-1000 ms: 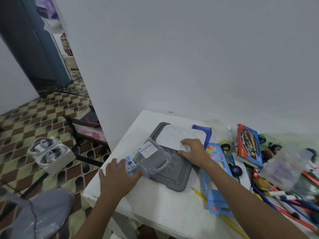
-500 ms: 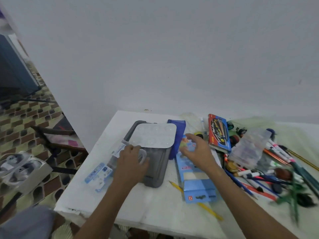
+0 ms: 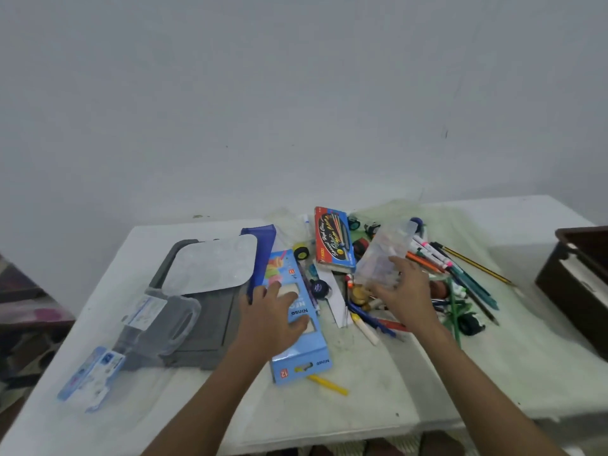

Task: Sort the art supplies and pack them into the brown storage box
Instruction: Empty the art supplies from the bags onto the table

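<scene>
Head view: right hand (image 3: 406, 291) grips clear case (image 3: 383, 258) above pens (image 3: 437, 258).

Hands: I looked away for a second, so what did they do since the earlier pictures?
The left hand left the clear tub and now rests on the blue box. The right hand moved right and took hold of the clear case. The grey tray and white palette stayed put.

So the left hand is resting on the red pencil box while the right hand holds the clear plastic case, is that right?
Not quite. In the head view the left hand rests on the light blue box, not the red pencil box, which lies untouched farther back. The right hand does hold the clear plastic case.
</scene>
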Demonstrator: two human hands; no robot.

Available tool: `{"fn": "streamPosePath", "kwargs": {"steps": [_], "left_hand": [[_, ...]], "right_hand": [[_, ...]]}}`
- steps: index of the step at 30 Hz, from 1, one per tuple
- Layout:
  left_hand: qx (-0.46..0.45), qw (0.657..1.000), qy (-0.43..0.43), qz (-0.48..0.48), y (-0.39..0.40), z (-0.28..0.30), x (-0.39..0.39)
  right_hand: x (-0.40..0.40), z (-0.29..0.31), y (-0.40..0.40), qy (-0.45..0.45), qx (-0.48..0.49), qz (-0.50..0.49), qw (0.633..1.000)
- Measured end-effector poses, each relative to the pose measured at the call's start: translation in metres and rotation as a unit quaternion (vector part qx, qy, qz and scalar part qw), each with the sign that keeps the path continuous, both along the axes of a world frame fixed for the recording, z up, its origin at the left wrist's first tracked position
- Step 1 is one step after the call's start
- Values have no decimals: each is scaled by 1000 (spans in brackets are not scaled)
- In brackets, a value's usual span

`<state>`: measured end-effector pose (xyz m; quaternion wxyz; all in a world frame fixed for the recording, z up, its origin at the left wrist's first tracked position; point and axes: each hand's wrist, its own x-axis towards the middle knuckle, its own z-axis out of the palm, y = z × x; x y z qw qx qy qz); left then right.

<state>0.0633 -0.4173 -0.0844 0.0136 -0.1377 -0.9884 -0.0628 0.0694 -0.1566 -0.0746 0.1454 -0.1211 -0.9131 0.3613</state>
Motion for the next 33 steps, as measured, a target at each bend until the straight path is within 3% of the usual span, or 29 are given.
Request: {"fn": "streamPosePath", "kwargs": {"steps": [5,11,15,23,30,33], "left_hand": [[57,998,-3,33,7,7,-11],[130,986,-23,98,33,37,-69],[210,970,-53,113,42,46,-112],[228,946,-110,201,61,42,-157],[379,900,-63,206,69,41,-145],[402,895,-35,192,61,50,-133]], "right_hand": [[-4,3,7,15,-88,-3,996],[-17,12,19,9,-80,-21,997],[-37,15,28,-46,-74,-44,995],[-70,12,17,-120,-62,-109,985],[-77,15,4,-144,-28,-141,979],[-75,18,2,-133,-59,-143,979]]}}
